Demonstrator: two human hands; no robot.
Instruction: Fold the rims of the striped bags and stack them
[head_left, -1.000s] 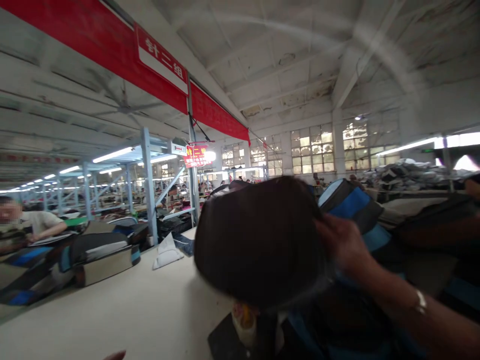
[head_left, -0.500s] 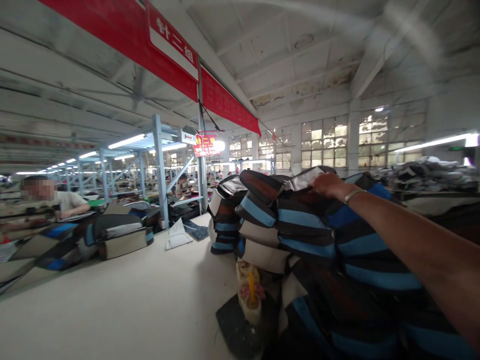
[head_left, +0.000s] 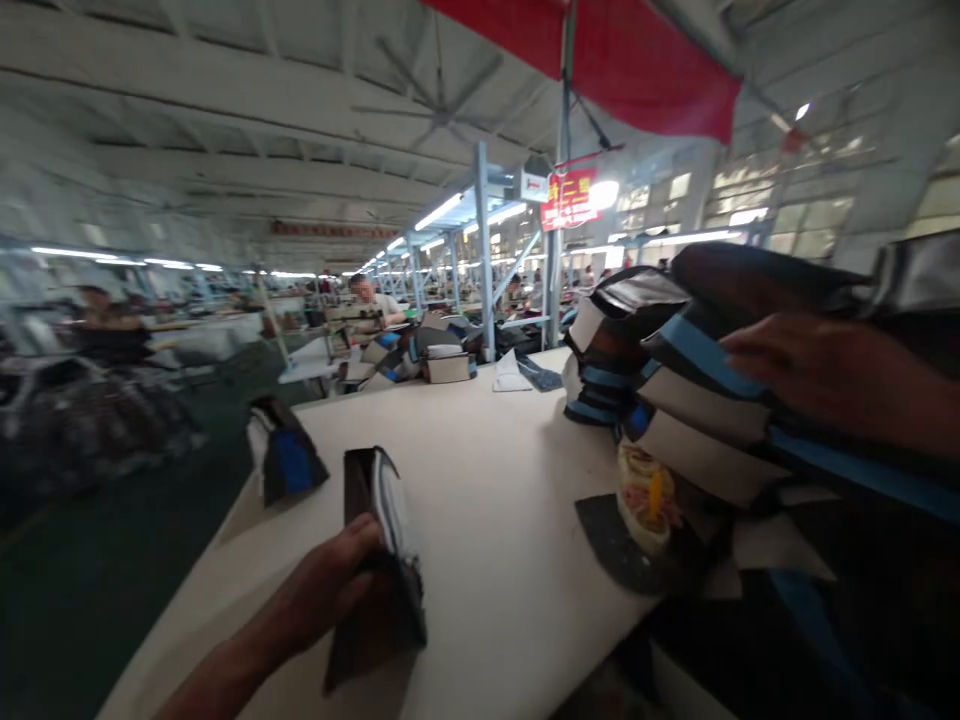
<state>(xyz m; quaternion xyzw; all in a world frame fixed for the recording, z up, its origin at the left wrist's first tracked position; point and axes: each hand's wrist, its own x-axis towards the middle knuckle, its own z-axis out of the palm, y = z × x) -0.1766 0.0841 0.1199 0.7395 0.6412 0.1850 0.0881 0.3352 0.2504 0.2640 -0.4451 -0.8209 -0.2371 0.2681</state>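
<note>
My left hand [head_left: 349,570] is closed on the upper side of a dark sewn bag piece [head_left: 386,600], which stands on edge on the pale table [head_left: 480,470]. A white, curved edge shows along its top. Another dark bag piece with a blue panel [head_left: 291,462] stands at the table's left edge. My right hand [head_left: 825,370], somewhat blurred, is in front of the stacked dark bag pieces with light-blue bands [head_left: 701,350]. Its fingers stretch leftward with nothing visible in them; whether they touch the stack I cannot tell.
A pale holder with a yellow-handled tool [head_left: 655,497] stands on a dark scrap [head_left: 600,530] beside the stack. Beyond the table lie more bag pieces [head_left: 448,368] near a co-worker [head_left: 386,305]. A blue metal post [head_left: 484,260] rises behind. Dark floor [head_left: 97,560] shows at left.
The view has swung left and down. My right hand has come off the top of the stack and drawn nearer. My left hand has come into view, holding a bag piece.
</note>
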